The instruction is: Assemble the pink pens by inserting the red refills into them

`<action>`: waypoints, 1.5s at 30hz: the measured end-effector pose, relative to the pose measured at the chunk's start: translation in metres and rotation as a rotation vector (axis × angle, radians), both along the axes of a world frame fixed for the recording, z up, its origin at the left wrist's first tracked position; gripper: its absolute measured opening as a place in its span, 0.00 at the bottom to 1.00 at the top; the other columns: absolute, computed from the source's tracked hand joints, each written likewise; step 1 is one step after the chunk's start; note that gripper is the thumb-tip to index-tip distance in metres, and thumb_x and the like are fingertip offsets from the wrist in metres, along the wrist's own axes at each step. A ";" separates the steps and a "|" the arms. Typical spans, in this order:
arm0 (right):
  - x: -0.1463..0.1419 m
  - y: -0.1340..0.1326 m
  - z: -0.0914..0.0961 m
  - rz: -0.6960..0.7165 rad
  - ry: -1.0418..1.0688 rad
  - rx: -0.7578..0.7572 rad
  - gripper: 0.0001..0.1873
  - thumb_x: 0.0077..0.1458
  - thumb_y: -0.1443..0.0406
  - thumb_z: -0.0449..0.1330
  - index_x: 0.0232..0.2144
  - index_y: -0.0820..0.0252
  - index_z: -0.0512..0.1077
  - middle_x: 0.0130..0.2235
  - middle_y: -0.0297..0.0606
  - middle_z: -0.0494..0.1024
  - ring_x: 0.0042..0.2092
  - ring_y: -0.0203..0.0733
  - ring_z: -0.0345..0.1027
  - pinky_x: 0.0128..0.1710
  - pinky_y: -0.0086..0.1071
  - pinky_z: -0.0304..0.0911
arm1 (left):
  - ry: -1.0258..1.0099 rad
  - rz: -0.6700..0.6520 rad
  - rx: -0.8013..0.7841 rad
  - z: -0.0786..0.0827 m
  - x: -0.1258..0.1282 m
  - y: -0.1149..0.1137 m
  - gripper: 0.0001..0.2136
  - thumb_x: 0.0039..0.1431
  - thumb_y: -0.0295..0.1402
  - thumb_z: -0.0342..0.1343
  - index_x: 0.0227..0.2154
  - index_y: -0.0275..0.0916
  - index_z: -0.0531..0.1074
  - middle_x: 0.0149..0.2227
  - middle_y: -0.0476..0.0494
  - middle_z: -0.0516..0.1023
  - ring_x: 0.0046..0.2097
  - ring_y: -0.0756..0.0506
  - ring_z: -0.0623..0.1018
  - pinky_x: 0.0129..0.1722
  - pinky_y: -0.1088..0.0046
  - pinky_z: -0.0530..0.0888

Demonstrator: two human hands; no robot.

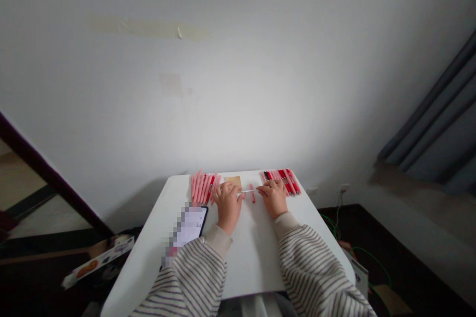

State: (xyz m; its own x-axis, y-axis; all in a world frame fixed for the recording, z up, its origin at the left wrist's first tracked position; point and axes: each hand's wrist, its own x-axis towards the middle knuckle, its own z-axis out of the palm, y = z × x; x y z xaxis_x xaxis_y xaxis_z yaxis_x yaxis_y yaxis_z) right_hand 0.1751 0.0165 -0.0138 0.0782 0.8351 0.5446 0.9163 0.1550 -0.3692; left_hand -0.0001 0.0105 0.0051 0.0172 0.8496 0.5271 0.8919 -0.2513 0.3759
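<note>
The left hand (228, 205) is curled, its fingers closed around one end of a slim white stick (247, 190) that runs level toward the other hand. Its fingertips seem to pinch the stick, though the fingers partly hide the contact. The right hand (273, 198) lies palm down and loosely arched, its fingertips pointing toward the far end of the stick. Whether those fingers hold anything, the view does not settle.

Just beyond the stick, at about 12 o'clock from the gap between the hands, a short red pen (252, 193) lies lengthwise on the table. Beside it, at about 11 o'clock, is a small piece of brown card (233, 181). Two rows of pink and red pens stand out along the far edge: the left row (203, 187) at 10 o'clock and the right row (280, 181) at 2 o'clock.

A smartphone (188, 230) with a pixelated, lit screen lies at 8 o'clock on the white table (253, 257). Striped sleeves (193, 277) cover both forearms. Beyond the table, a gray curtain (427, 124) hangs at 3 o'clock, and a green cable (372, 257) trails across the floor at 4 o'clock.
</note>
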 end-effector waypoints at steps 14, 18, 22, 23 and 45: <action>-0.004 -0.003 0.005 0.055 -0.015 0.017 0.07 0.53 0.63 0.63 0.34 0.44 0.79 0.38 0.36 0.75 0.47 0.47 0.55 0.48 0.40 0.48 | -0.022 -0.028 -0.029 -0.003 0.001 0.000 0.04 0.52 0.33 0.58 0.31 0.47 0.77 0.48 0.44 0.71 0.54 0.40 0.64 0.59 0.50 0.52; -0.004 -0.001 0.002 0.053 -0.019 0.019 0.07 0.54 0.63 0.62 0.35 0.45 0.79 0.39 0.38 0.74 0.47 0.47 0.55 0.48 0.40 0.49 | -0.026 -0.032 -0.022 -0.004 0.002 0.000 0.04 0.52 0.33 0.57 0.31 0.45 0.77 0.48 0.45 0.72 0.54 0.41 0.65 0.59 0.51 0.53; -0.001 0.002 -0.001 0.001 -0.019 0.056 0.19 0.53 0.65 0.62 0.48 0.46 0.73 0.46 0.40 0.70 0.48 0.47 0.56 0.48 0.40 0.51 | -0.027 -0.019 -0.004 -0.005 0.001 0.001 0.05 0.55 0.32 0.55 0.31 0.43 0.75 0.48 0.43 0.72 0.54 0.41 0.65 0.57 0.53 0.56; -0.001 0.002 -0.001 -0.015 -0.019 0.066 0.22 0.52 0.65 0.62 0.51 0.47 0.70 0.47 0.41 0.70 0.49 0.47 0.56 0.49 0.40 0.51 | -0.028 -0.012 0.003 -0.006 0.001 0.001 0.05 0.55 0.32 0.54 0.31 0.43 0.75 0.48 0.43 0.72 0.53 0.41 0.65 0.57 0.53 0.56; -0.002 0.000 -0.002 0.001 -0.037 -0.023 0.20 0.55 0.65 0.59 0.51 0.47 0.70 0.51 0.37 0.71 0.50 0.47 0.57 0.50 0.41 0.49 | 0.142 0.084 0.047 -0.008 0.003 -0.005 0.09 0.53 0.33 0.54 0.35 0.37 0.74 0.47 0.37 0.72 0.53 0.37 0.65 0.57 0.47 0.56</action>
State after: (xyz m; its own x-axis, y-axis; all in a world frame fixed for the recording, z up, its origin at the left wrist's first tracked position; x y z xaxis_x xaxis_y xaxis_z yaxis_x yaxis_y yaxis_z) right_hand 0.1728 0.0169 -0.0161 0.0573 0.8476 0.5275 0.9293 0.1478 -0.3385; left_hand 0.0032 0.0053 -0.0030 0.0248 0.8259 0.5633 0.9539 -0.1882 0.2339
